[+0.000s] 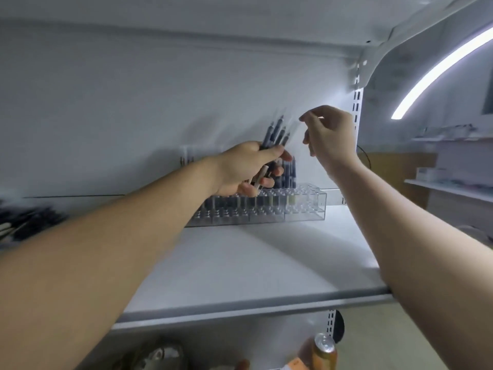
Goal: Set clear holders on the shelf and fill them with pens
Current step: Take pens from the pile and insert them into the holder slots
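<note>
A clear holder point(306, 206) with rows of holes stands at the back of the white shelf point(240, 268). Dark pens point(286, 173) stand in its left and middle holes; the right end holds none. My left hand point(240, 169) grips a bundle of dark pens point(277, 132) just above the holder, tips fanned upward. My right hand point(328, 134) is raised to the right of the bundle. Its thumb and forefinger pinch a thin, motion-blurred pen at the bundle's top.
A blurred heap of loose dark pens point(29, 222) lies at the shelf's left. A slotted upright point(357, 102) bounds the shelf on the right. Below the shelf stands an orange drink can point(324, 351). A light strip point(440, 68) glows at the upper right.
</note>
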Tool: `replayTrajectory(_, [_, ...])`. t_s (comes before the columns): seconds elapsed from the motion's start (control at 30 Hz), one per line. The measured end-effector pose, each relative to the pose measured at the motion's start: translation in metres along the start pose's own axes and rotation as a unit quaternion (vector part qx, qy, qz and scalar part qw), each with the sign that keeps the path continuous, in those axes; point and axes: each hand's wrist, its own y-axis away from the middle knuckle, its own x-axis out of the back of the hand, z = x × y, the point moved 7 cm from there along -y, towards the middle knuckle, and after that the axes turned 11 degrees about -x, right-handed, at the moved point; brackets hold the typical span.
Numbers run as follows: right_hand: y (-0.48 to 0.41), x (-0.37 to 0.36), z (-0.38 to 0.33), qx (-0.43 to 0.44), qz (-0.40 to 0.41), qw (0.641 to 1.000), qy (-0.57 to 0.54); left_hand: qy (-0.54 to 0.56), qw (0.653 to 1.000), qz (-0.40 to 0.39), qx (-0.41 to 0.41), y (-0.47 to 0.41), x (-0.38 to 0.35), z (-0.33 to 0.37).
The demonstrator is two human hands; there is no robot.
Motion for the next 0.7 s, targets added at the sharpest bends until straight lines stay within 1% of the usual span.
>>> replayTrajectory(0.03, [0.000,-0.001,0.001,-0.014,-0.028,0.999,-0.030,0.010,1.000,0.008,-0.003,0.001,0.002,-0.004])
replayTrajectory(0.1, [0.004,-0.010,0.005,-0.048,-0.116,0.990,-0.070,0.022,0.999,0.025,-0.015,0.004,0.008,-0.008])
replayTrajectory(0.17, [0.013,-0.022,0.010,-0.089,-0.204,0.972,-0.081,0.029,0.999,0.037,-0.028,0.008,0.012,-0.008])
replayTrajectory(0.2, [0.017,-0.027,0.012,-0.100,-0.233,0.964,-0.080,0.032,0.998,0.038,-0.032,0.010,0.012,-0.007])
replayTrajectory(0.27, [0.022,-0.032,0.010,-0.105,-0.264,0.955,-0.089,0.035,0.998,0.037,-0.032,0.015,0.011,-0.006])
replayTrajectory(0.33, [0.024,-0.033,0.007,-0.108,-0.275,0.949,-0.111,0.027,0.999,0.036,-0.030,0.020,0.007,-0.006])
replayTrajectory(0.43, [0.026,-0.033,0.004,-0.104,-0.280,0.948,-0.109,0.022,0.998,0.041,-0.034,0.024,0.003,-0.004])
replayTrajectory(0.53, [0.027,-0.031,0.000,-0.103,-0.251,0.954,-0.124,0.023,0.998,0.040,-0.038,0.026,-0.001,-0.002])
replayTrajectory(0.63, [0.018,-0.018,-0.003,-0.121,-0.164,0.960,-0.193,0.014,0.999,0.036,-0.034,0.028,-0.002,-0.002])
replayTrajectory(0.7, [0.008,-0.002,-0.001,-0.117,-0.083,0.968,-0.204,-0.003,0.999,0.041,-0.036,0.029,0.002,-0.003])
